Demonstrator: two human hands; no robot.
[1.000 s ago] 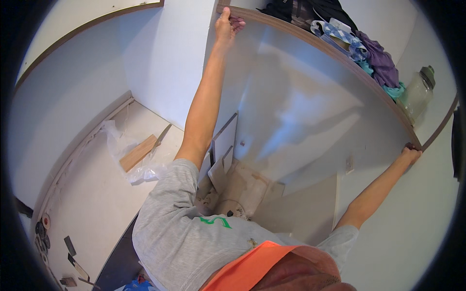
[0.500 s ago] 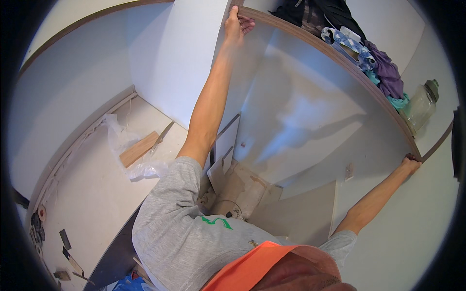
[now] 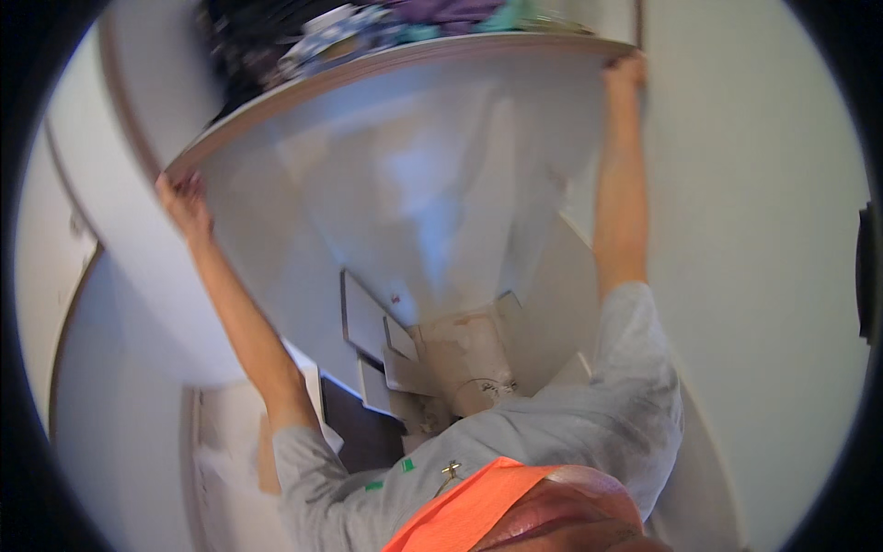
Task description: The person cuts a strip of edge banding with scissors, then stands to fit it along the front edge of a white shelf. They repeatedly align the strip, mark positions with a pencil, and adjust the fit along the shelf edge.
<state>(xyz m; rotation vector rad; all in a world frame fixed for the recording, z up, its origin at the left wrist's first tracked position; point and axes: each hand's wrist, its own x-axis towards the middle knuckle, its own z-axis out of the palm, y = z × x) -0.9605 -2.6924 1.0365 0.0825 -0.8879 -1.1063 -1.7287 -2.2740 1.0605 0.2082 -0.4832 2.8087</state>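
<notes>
A long shelf with a brown wood-grain front edge [image 3: 395, 64] spans the upper part of the head view. My left hand [image 3: 188, 204] is at its left end, thumb up against the edge and fingers curled. At the opposite end, in the corner by the wall, my right hand [image 3: 625, 74] closes on the same edge. Both arms are stretched wide and raised. Blur hides the exact finger contact. On the shelf lie a black bag [image 3: 244, 51], a blue and white patterned cloth [image 3: 336, 44], and purple cloth [image 3: 446, 13] beside teal cloth [image 3: 508, 17].
Below the shelf, several pale boards [image 3: 363, 317] lean near a stained floor [image 3: 460, 345]. A plain wall [image 3: 745, 202] rises on the right. At lower left, a wooden piece [image 3: 268, 457] lies on a pale surface [image 3: 225, 423].
The view has swung to the right, so the shelf now runs across the top. Both hands stay at the shelf's two ends. The tools at lower left have left the view.
</notes>
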